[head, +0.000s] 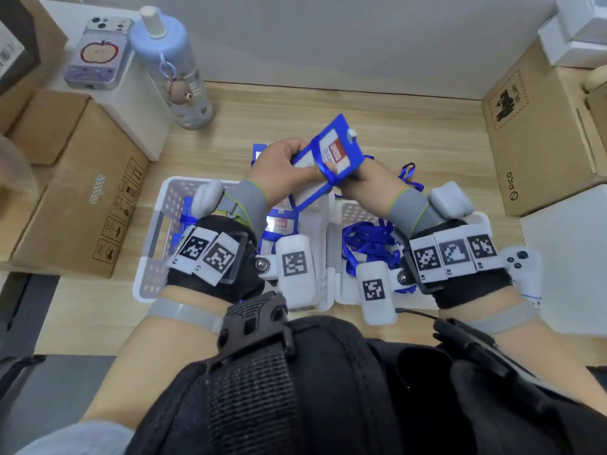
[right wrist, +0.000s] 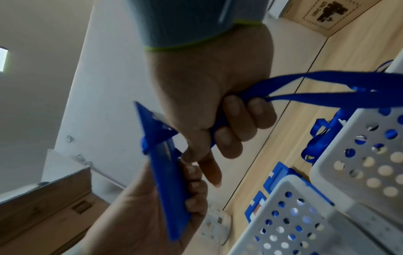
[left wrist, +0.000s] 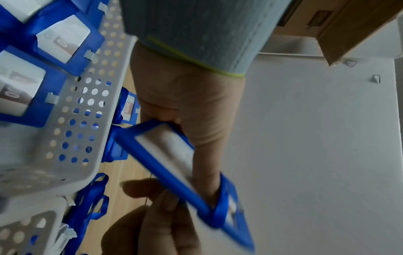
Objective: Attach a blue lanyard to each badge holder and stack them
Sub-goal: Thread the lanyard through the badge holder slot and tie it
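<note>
A blue badge holder point(head: 331, 149) with a white and red card is held up over the two baskets. My left hand point(head: 292, 162) grips its near end, thumb on top; in the left wrist view the holder point(left wrist: 152, 153) runs along that hand point(left wrist: 191, 117). A blue lanyard point(head: 323, 169) is looped across the holder, and its strap hangs toward the baskets. My right hand point(head: 366, 180), partly hidden behind the holder, has its fingers curled round the lanyard point(right wrist: 322, 86); the right wrist view shows this hand point(right wrist: 220, 112). Finished holders point(head: 258, 152) lie on the table behind.
A white basket point(head: 154, 238) at the left holds badge holders; another white basket point(head: 348, 208) at the right holds blue lanyards point(head: 368, 244). A loose lanyard point(head: 409, 175) lies on the wooden table. Cardboard boxes point(head: 82, 192) point(head: 532, 133), a bottle point(head: 177, 70) and a phone point(head: 98, 50) stand around.
</note>
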`<state>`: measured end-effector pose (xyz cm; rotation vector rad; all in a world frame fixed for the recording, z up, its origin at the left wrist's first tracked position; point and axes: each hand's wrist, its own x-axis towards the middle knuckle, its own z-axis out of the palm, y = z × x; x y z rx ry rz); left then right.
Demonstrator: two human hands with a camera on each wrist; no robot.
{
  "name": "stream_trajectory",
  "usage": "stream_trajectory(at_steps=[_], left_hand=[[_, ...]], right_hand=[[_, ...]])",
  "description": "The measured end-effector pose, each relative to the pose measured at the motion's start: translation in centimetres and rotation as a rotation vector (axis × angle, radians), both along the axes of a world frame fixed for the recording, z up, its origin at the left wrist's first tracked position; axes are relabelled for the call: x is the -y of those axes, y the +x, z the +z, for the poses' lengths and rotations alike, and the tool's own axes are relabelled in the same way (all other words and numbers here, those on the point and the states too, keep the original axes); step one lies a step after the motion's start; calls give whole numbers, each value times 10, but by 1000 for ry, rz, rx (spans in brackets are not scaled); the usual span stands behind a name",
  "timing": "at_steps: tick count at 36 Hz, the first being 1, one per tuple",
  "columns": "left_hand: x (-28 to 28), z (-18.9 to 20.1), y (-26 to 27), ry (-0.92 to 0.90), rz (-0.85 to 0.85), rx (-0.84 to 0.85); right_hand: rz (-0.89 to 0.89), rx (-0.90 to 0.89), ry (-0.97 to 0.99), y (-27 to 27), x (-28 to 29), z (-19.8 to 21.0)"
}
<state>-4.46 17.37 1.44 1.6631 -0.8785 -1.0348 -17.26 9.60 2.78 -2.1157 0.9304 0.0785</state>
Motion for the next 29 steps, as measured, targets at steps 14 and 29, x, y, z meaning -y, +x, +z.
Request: stream_trajectory(at_steps=[14, 29], left_hand=[[1, -7, 3, 236, -60, 501], [-4, -5, 6, 1, -188, 107]], right_hand=[[303, -75, -271, 3, -9, 22], [-122, 156, -185, -9, 20, -6]])
